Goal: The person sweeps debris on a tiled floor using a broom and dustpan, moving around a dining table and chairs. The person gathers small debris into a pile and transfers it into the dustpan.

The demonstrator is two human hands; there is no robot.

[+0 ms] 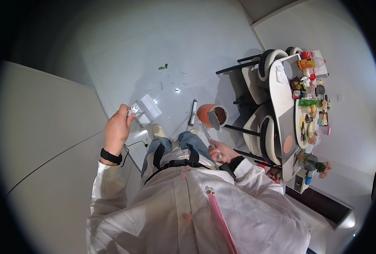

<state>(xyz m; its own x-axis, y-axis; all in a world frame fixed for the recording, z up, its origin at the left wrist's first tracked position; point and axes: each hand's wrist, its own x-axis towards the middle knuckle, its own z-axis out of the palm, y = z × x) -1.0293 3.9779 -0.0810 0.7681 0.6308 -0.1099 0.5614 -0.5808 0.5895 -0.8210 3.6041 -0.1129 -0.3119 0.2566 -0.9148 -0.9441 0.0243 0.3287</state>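
My left hand is closed on the top of the handle of a white dustpan, which has a row of comb teeth and hangs or stands left of my feet. My right hand grips the grey handle of a broom; its narrow head is near the floor, just left of an orange bin. The bin has a grey rim and lid, and brownish contents show inside. Green leaves and several thin scraps lie on the pale tiled floor ahead of me.
At the right stands a white table crowded with bottles, packets, a tray and a glass vase of pink flowers. Chairs with black legs reach out near the bin. A pale cabinet or wall panel rises at the left.
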